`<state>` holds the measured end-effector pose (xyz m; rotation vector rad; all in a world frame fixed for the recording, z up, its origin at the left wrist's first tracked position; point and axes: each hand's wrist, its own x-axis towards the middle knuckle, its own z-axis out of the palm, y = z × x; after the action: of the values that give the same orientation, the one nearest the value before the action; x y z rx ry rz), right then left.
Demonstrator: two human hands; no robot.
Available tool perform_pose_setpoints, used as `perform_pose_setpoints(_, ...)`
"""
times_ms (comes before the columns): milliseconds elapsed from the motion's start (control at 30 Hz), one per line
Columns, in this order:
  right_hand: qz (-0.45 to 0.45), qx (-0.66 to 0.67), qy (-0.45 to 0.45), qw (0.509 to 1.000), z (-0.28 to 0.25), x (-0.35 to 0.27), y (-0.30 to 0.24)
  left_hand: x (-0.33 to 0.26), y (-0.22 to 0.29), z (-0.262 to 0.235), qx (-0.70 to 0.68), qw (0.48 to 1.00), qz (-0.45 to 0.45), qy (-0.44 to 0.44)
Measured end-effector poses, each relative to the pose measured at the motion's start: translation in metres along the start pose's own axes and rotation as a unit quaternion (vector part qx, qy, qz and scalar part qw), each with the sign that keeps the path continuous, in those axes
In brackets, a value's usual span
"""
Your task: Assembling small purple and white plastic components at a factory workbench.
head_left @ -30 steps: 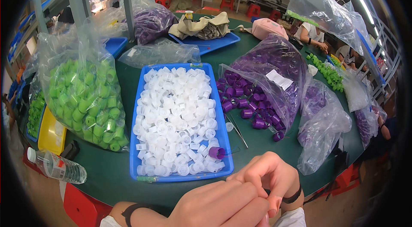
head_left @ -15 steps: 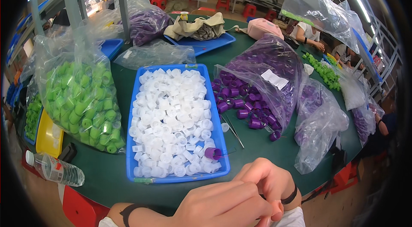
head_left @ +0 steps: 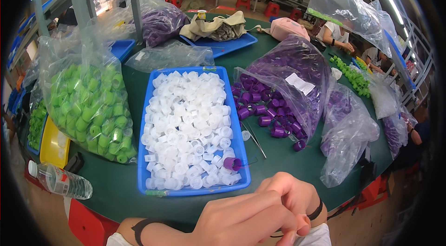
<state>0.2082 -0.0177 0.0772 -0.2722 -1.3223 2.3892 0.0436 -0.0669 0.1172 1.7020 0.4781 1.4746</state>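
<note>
My left hand (head_left: 232,222) and my right hand (head_left: 290,195) are pressed together at the lower edge, fingers curled. The right hand lies over the left. Whatever may sit between them is hidden. Both wrists wear a black band. Just beyond the hands a blue tray (head_left: 141,153) stands on the green table (head_left: 278,162), full of white plastic caps (head_left: 186,125). One purple cap (head_left: 231,163) lies among them at the tray's near right corner. An open clear bag of purple caps (head_left: 283,92) spills beside the tray on the right.
A big bag of green caps (head_left: 90,111) stands left of the tray, with a yellow bin (head_left: 53,146) and a water bottle (head_left: 60,182) by the table edge. Thin metal tweezers (head_left: 255,141) lie right of the tray. More bags (head_left: 348,134) crowd the right. Another person (head_left: 337,34) sits at the far side.
My hands stay pressed together and have sunk slightly toward the lower edge. The table scene has shifted a little in the picture; nothing on it moved.
</note>
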Motion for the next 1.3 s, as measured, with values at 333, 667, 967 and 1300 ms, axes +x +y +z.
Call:
perform_pose_setpoints(333, -0.159, 0.066, -0.105, 0.979, -0.012, 0.001, 0.022, 0.0, -0.004, 0.007, -0.062, 0.998, -0.009, 0.014)
perform_pose_setpoints(667, -0.098, 0.136, -0.071, 0.983, 0.001, 0.008, 0.025, -0.002, -0.001, 0.005, -0.028, 1.0, 0.008, 0.009)
perform_pose_setpoints(967, -0.038, 0.032, -0.078, 0.996, 0.004, 0.006, -0.001, -0.005, -0.004, 0.004, -0.011, 1.0, 0.013, 0.008)
perform_pose_setpoints(1300, -0.142, -0.008, -0.09, 0.986, 0.001, 0.009, 0.032, 0.002, 0.004, -0.001, -0.019, 0.999, -0.032, -0.027)
